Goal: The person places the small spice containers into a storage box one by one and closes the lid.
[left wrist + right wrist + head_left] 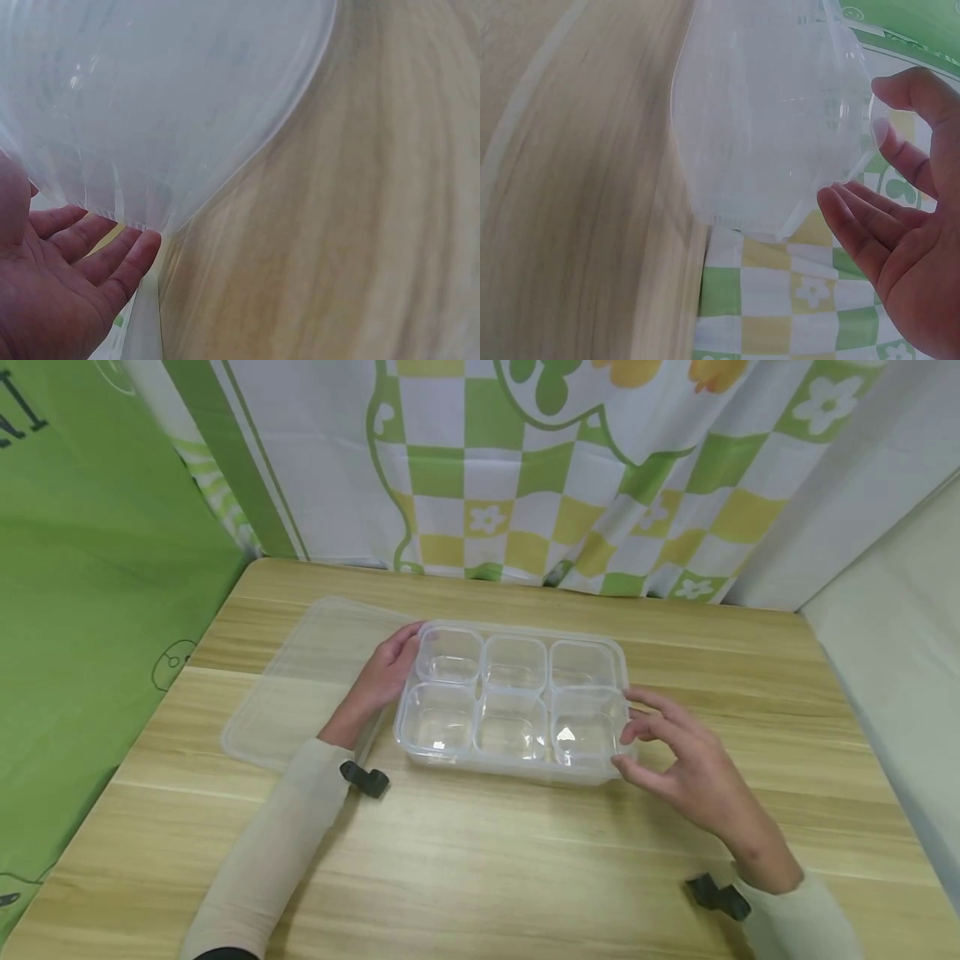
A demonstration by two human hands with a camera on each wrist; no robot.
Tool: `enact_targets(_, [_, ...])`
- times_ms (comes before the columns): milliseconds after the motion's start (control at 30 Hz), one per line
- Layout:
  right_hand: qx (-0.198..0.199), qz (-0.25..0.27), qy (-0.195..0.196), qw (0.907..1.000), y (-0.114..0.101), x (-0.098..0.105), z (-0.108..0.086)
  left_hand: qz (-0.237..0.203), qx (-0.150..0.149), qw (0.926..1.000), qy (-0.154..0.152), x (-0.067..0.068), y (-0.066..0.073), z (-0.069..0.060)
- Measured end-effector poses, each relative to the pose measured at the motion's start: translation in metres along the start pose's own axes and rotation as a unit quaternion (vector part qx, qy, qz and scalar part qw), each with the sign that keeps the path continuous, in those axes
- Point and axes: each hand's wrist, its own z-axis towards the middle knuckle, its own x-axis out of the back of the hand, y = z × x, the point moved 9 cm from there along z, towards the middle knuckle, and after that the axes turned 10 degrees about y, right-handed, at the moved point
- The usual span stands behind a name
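A clear plastic storage box (517,767) sits on the wooden table, with several small clear compartment cups (512,727) set in two rows inside it. At its far left corner, my left hand (390,670) touches the side; in the left wrist view its fingers (127,262) lie fairly straight along the wall, and the thumb is partly cut off. On the right side, my right hand (686,760) has its fingers and thumb spread, tips at the rim near the front right corner. In the right wrist view the thumb (904,86) meets the rim and the lower fingers stand spread.
A flat translucent lid (281,693) lies on the table to the left, partly under my left forearm. The wooden table (480,877) reaches back to a checked green, white and yellow curtain (525,485). A pale wall (900,610) borders the right side.
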Motion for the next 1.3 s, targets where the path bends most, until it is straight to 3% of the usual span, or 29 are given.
enact_targets(400, [0.012, -0.034, -0.03, 0.9989, -0.001, -0.007, -0.004, 0.007, -0.003, 1.0, -0.007, 0.0, -0.001, 0.0])
enact_targets(1300, [0.04, -0.083, -0.047, 0.9947, -0.008, -0.012, -0.007, -0.009, 0.01, 0.9999, 0.002, 0.0, -0.001, 0.0])
